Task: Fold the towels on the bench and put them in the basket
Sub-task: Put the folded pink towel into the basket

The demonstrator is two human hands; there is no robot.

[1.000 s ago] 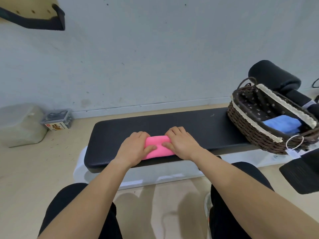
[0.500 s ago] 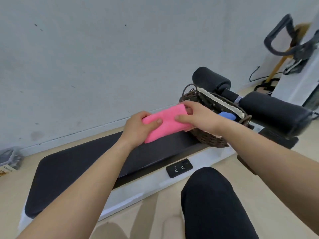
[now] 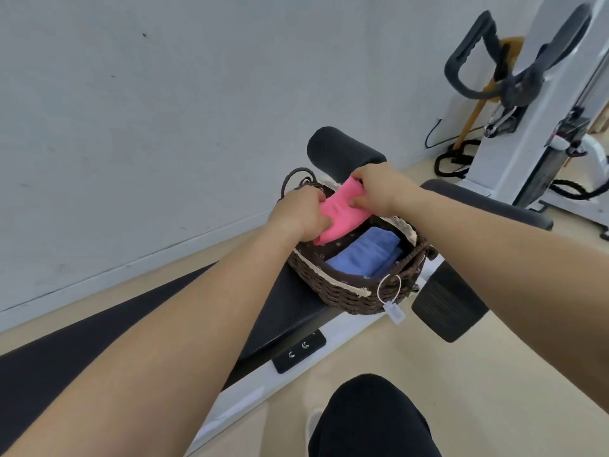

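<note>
Pink folded towel [image 3: 339, 214] is held over the far half of the woven basket [image 3: 333, 293], its lower end dipping down inside the patterned brown lining. The left hand [image 3: 298, 214] grips the towel's near-left edge, thumb pressed on top. The right hand [image 3: 379, 189] clamps the far-right end from above, fingers wrapped over the cloth. The two hands sit close together with the towel bunched between them. Whether the towel's underside touches the basket floor cannot be told.

Beside it, in the near half of the basket, lies a folded blue towel [image 3: 365, 255] (flat against the lining). The basket stands on the right end of the black padded bench [image 3: 290, 308], and a white tag [image 3: 394, 312] hangs on a loop of string from its near corner. A black foam roller [image 3: 342, 151] sits just behind the basket. On the bench's white frame is a small black control panel [image 3: 300, 351]. Further right stands a white exercise machine [image 3: 524, 150] with black handles.
</note>
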